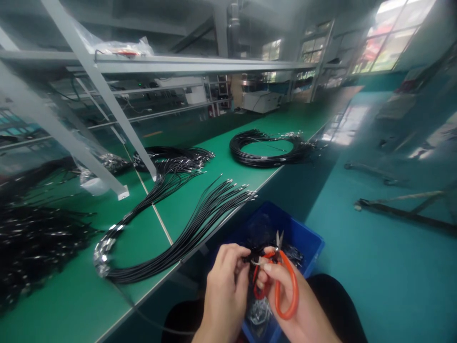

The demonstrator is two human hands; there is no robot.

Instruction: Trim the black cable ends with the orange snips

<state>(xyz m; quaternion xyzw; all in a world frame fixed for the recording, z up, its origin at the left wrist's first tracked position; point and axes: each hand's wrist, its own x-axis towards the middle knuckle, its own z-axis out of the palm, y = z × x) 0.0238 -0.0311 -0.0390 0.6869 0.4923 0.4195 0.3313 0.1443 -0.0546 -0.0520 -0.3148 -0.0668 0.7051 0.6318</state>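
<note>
My left hand (pixel 226 281) is closed in a pinch, with the dark end of a thin black cable at its fingertips. My right hand (pixel 285 286) is wrapped around orange-handled scissors (pixel 293 293), whose short blades point up and away. Its thumb and fingertips also pinch a small whitish piece close to the left fingertips; I cannot make out what it is. Below both hands stands a blue bin (pixel 314 250) with dark scraps and clear plastic inside. A bundle of black cables (pixel 150 272) with silvery ends curves across the green table (pixel 200 209) on the left.
A coiled bundle of black cables (pixel 246 155) lies farther along the table. Another cable bundle (pixel 178 157) and a large dark heap (pixel 39 252) are to the left. Slanted white shelf posts (pixel 114 114) rise from the table. Metal stand legs (pixel 403 212) rest on the floor at right.
</note>
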